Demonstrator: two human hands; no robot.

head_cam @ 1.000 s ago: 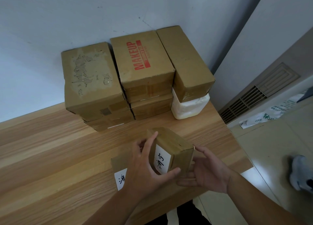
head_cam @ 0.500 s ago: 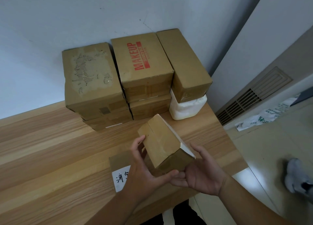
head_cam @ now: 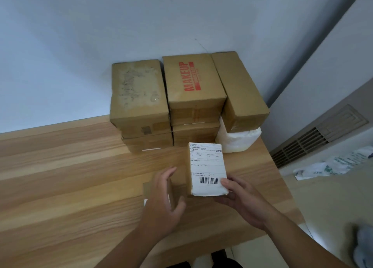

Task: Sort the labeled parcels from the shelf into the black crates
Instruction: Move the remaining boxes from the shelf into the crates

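1. Against the wall, the wooden table (head_cam: 60, 177) takes up most of the view. Its left half lies bare, while its right edge drops to the floor close beside the person's right forearm.
2. The stack of cardboard boxes (head_cam: 193, 82) fills the back right corner, touching the wall, with open wood between it and the hands.
3. A white wrapped bundle (head_cam: 238, 140) sits under the rightmost box, near the table's right edge.
4. The labelled parcel (head_cam: 207, 169) is tipped up in front of the stack, its white barcode label facing up.
5. The right hand (head_cam: 248, 203) holds that parcel at its near right corner, thumb on the label, fingers curled underneath.
6. The left hand (head_cam: 163, 205) is off it, fingers loosely spread, holding nothing.
7. A low brown parcel (head_cam: 178, 190) lies on the table, partly hidden by the left hand. I can't tell whether they touch.
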